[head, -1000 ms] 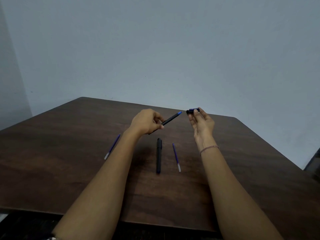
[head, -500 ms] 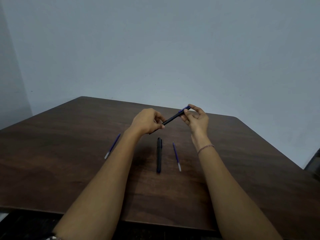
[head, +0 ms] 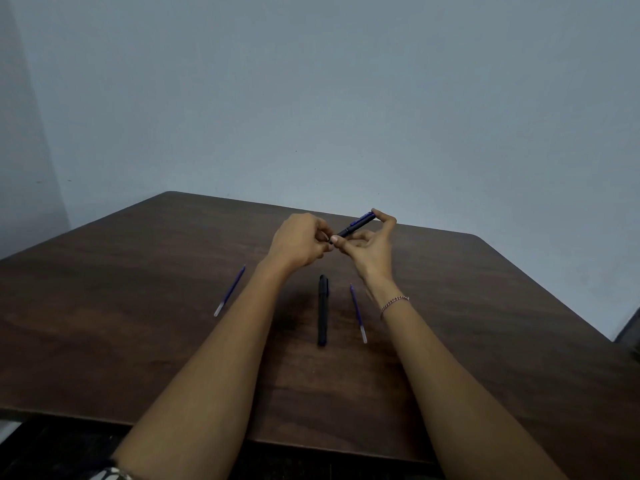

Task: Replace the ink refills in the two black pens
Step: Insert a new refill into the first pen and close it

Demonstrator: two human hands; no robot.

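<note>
Both hands, left hand [head: 299, 242] and right hand [head: 372, 249], are gripping one black pen [head: 355, 226] above the table [head: 485, 306], while a second black pen [head: 323, 310] is lying between two refills.

Dark brown wooden table [head: 485, 306]: rounded far corners, visible grain, matte top with a faint sheen. Its front edge runs along the bottom of the view, with dark floor below it. Pale blue-grey wall [head: 329, 98] directly behind the table's far edge, plain, a few small specks. A second wall face meets it at a corner past the table's far left. Thin pink beaded bracelet [head: 394, 302] above the table's middle, right of centre. Dark object at the table's right edge, too cropped to identify.
</note>
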